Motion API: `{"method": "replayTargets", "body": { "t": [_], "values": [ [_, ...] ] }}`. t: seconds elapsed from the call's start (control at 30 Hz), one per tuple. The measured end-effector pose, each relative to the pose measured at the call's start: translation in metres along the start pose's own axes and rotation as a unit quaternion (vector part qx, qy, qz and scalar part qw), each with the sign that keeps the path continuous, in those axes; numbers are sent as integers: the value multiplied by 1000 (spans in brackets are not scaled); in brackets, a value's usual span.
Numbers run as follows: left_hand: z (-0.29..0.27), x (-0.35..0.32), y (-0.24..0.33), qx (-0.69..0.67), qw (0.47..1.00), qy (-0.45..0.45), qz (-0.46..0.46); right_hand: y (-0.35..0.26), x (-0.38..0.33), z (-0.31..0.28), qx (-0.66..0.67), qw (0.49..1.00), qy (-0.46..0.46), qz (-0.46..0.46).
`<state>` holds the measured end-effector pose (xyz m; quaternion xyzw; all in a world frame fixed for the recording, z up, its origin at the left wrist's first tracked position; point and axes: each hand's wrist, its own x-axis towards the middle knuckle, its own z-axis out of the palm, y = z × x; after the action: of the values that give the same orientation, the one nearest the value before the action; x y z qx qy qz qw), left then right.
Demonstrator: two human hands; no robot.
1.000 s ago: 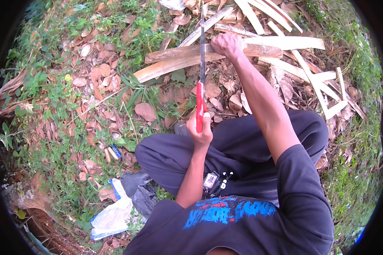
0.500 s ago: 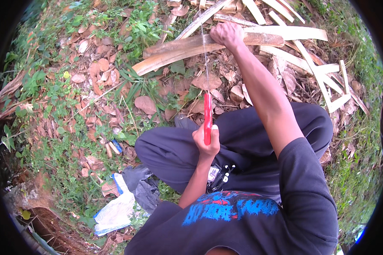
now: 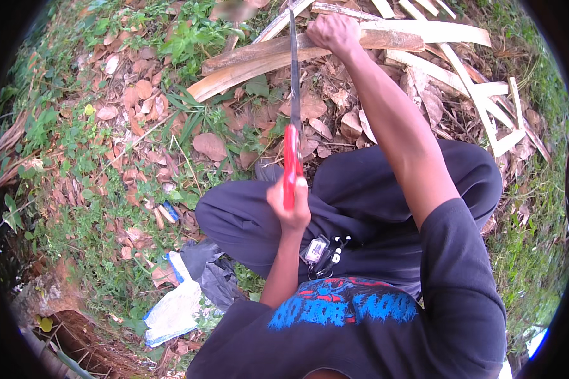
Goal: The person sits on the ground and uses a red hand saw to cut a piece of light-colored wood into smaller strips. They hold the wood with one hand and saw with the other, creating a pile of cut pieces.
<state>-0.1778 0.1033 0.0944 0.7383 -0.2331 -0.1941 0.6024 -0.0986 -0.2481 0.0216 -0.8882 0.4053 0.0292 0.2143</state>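
My left hand [image 3: 289,203] is closed around the red handle of a hand saw [image 3: 294,85]. The saw's long narrow blade points away from me and crosses a split length of wood [image 3: 253,53], just left of my right hand. Pressed down as a closed fist, my right hand [image 3: 335,35] grips the wood near its middle. A paler strip of wood [image 3: 221,81] runs along the near side of that piece. Whether the blade's teeth sit in a cut, I cannot tell.
Several pale split sticks [image 3: 468,88] lie criss-crossed at the far right. Dry leaves [image 3: 210,146] and green plants cover the ground. A white and blue plastic wrapper [image 3: 174,314] and a dark bag [image 3: 218,278] lie left of my crossed legs [image 3: 246,218]. A small device [image 3: 316,249] rests in my lap.
The saw and my left hand have shifted slightly left, and the blade has turned to show more of its flat side. My right hand stays on the wood.
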Motion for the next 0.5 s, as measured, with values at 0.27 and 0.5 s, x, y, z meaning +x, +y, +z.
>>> {"method": "replayTargets", "body": {
  "t": [0.27,0.5],
  "values": [
    [24,42,-1,63,998,-19,0,-2,-2,3,15,998,37,58],
    [16,40,-15,10,997,81,-15,-1,7,10,57,989,127,47]
  ]
}}
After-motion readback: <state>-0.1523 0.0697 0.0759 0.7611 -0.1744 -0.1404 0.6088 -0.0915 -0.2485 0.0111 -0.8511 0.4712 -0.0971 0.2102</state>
